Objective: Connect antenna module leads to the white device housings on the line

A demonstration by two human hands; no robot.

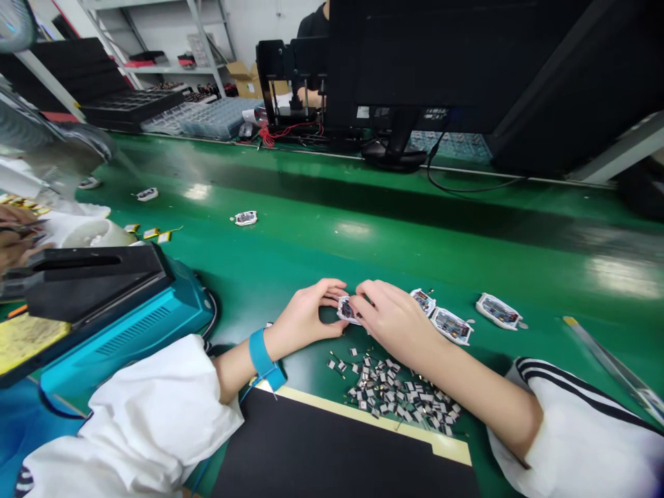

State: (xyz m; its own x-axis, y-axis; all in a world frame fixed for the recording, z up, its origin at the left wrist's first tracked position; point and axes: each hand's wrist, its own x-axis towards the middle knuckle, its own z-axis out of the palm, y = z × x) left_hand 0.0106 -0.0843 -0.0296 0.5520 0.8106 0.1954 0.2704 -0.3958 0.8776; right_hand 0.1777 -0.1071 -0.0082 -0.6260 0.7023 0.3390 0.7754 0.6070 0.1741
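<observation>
My left hand and my right hand meet over the green bench, with their fingertips on a small white-framed circuit board. The hands hide part of that board. Just beyond my right hand lie several similar boards with dark components on them. Below my hands is a loose heap of tiny metal-legged electronic components. A blue wrist strap circles my left wrist, and white sleeves cover both forearms.
A teal machine with a black top stands to my left, and a black mat lies at the near edge. Small yellow batteries and stray boards sit farther out. A co-worker's hand shows at far left. A monitor stands behind.
</observation>
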